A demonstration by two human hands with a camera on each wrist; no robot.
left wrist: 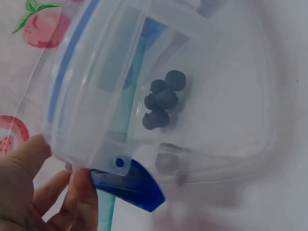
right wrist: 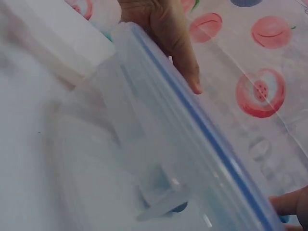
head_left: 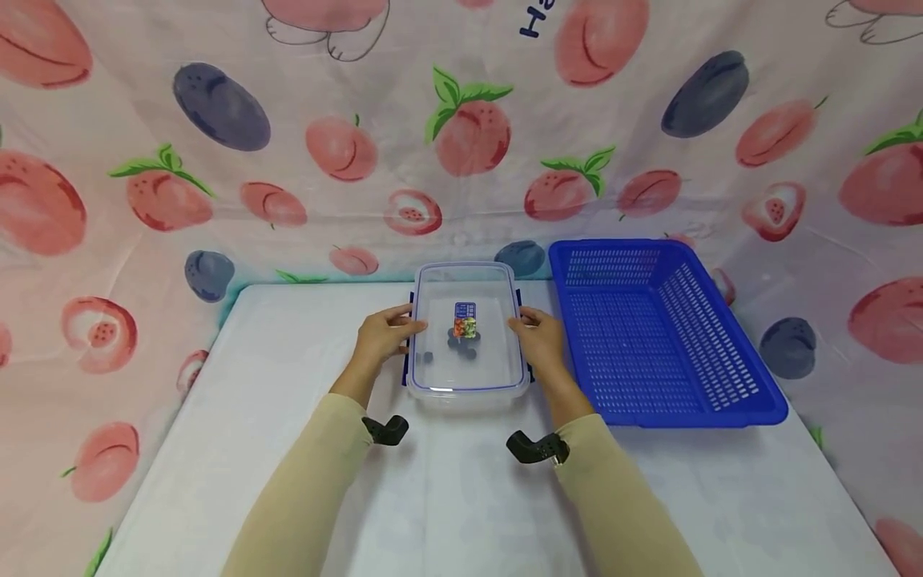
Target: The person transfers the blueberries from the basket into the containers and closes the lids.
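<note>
A clear plastic food container point(head_left: 469, 393) stands on the white table with its lid point(head_left: 497, 357) over it, blue seal round the rim. Dark blueberries point(left wrist: 165, 98) show through the plastic, several clustered and another apart. My left hand point(head_left: 382, 332) grips the left side, thumb on the lid's edge and fingers beneath by a blue latch point(left wrist: 132, 185) that sticks outward. Opposite it, my right hand point(head_left: 539, 335) grips the right side, thumb over the rim. Only part of that hand enters the right wrist view; the left hand point(right wrist: 163, 26) appears at its top.
A blue slatted basket point(head_left: 764, 405) sits close to the right of my right hand. A colourful fruit label point(head_left: 465, 320) is on the lid. Behind the table point(head_left: 303, 344) hangs a fruit-printed cloth point(head_left: 404, 120); its folds meet the table's far edge.
</note>
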